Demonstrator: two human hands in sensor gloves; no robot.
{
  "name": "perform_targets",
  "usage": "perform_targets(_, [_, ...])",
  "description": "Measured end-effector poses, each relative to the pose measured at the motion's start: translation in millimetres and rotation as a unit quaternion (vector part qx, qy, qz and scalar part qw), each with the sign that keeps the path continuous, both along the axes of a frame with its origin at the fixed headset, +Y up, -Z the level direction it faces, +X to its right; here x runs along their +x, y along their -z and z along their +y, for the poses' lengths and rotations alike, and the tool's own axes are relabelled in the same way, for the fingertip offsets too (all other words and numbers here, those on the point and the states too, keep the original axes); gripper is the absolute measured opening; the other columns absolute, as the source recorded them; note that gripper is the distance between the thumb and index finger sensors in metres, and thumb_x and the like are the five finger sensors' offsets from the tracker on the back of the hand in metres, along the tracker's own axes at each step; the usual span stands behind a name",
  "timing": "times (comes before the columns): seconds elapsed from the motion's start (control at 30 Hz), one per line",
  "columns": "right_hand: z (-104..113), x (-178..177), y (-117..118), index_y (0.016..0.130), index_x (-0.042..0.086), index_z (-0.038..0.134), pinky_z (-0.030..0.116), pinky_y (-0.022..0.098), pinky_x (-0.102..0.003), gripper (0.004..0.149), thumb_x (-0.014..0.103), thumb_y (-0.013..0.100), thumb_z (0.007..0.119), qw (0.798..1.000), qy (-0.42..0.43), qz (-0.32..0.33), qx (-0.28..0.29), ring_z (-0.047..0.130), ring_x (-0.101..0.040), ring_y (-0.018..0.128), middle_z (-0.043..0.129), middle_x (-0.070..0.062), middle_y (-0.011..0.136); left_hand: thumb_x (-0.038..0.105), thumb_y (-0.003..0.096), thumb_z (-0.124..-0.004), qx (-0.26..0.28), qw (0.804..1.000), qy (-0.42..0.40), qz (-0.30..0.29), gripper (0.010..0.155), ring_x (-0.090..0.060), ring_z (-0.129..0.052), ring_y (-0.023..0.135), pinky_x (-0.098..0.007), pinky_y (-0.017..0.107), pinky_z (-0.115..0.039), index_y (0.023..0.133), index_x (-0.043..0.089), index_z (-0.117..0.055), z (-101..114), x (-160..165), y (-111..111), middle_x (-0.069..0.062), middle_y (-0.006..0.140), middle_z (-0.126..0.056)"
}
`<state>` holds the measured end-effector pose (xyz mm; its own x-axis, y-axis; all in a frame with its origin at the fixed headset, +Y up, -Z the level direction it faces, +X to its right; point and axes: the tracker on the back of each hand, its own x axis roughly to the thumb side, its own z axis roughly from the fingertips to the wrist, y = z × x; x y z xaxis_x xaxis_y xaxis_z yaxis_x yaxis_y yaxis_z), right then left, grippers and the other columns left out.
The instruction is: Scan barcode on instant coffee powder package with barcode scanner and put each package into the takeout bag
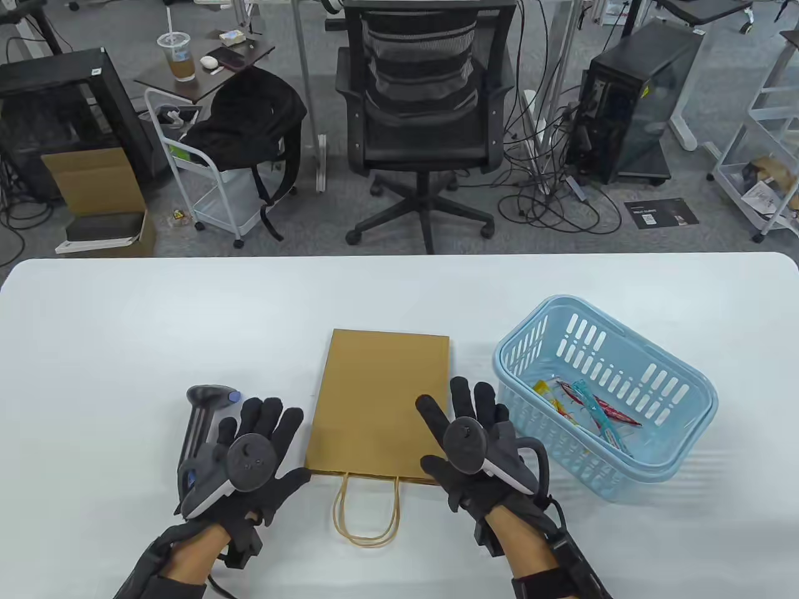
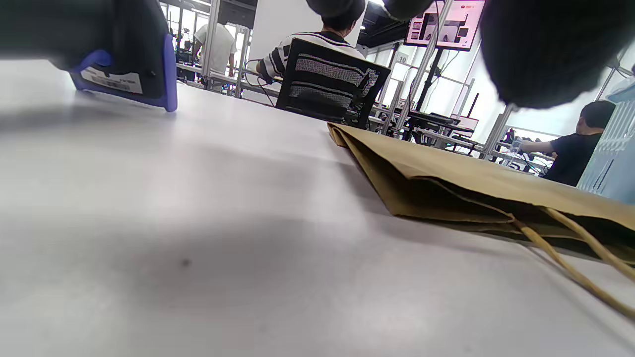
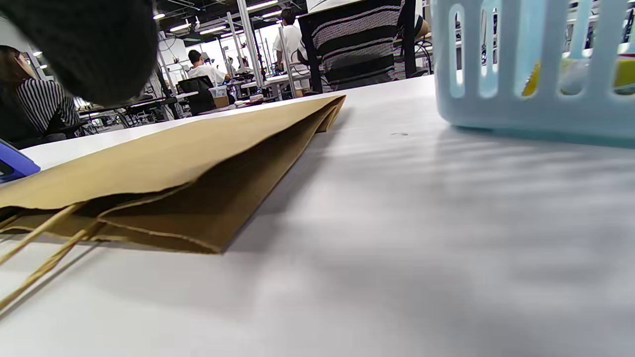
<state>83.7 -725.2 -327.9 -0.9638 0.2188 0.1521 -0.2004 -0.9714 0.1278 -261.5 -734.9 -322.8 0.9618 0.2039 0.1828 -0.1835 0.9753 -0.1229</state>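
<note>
A flat brown paper takeout bag with twine handles [image 1: 379,405] is lying on the white counter [image 1: 125,324], its opening facing the person. The left hand [image 1: 253,458] is resting flat beside the bag's left edge, fingers [image 1: 269,417] straight and released. The grey handheld barcode scanner with blue trim [image 1: 203,412] is lying just left of that hand. The right hand [image 1: 477,443] is resting at the bag's right edge, fingers extended, grasping nothing. The colourful instant coffee powder packages [image 1: 587,409] are sitting inside the light blue slotted plastic basket [image 1: 680,380], right of the bag.
</note>
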Motion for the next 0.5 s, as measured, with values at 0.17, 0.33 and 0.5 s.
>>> perform_targets(0.17, [-1.0,1.8,0.7,0.107,0.057,0.016,0.021,0.083,-0.060,0.086,0.062,0.047,0.078,1.000,0.002,-0.004,-0.003,0.002,-0.041,0.111,-0.006,-0.003,0.120,0.071,0.0379,-0.071,0.000,1.000,0.001,-0.001,0.091,-0.020,-0.007,0.117,-0.052,0.084,-0.016,0.110,0.046,-0.022,1.2,0.2,0.0,0.011,0.124,-0.017])
perform_targets(0.33, [-1.0,1.8,0.7,0.107,0.057,0.017,0.022,0.083,-0.060,0.085,0.061,0.048,0.078,1.000,0.004,-0.004,-0.006,0.004,-0.042,0.111,-0.006,-0.003,0.121,0.071,0.0379,-0.071,0.006,1.000,-0.001,0.000,0.091,-0.021,-0.007,0.118,-0.052,0.084,-0.017,0.111,0.045,-0.023,2.2,-1.2,-0.7,0.011,0.124,-0.017])
perform_targets(0.5, [-3.0,5.8,2.6,0.107,0.058,0.019,0.025,0.083,-0.060,0.083,0.052,0.050,0.079,1.000,-0.004,-0.014,-0.009,0.007,-0.042,0.112,-0.004,-0.004,0.121,0.071,0.0379,-0.071,0.005,1.000,-0.003,0.001,0.091,-0.021,-0.007,0.117,-0.052,0.084,-0.017,0.111,0.045,-0.022,2.0,-1.4,-0.5,0.010,0.124,-0.017])
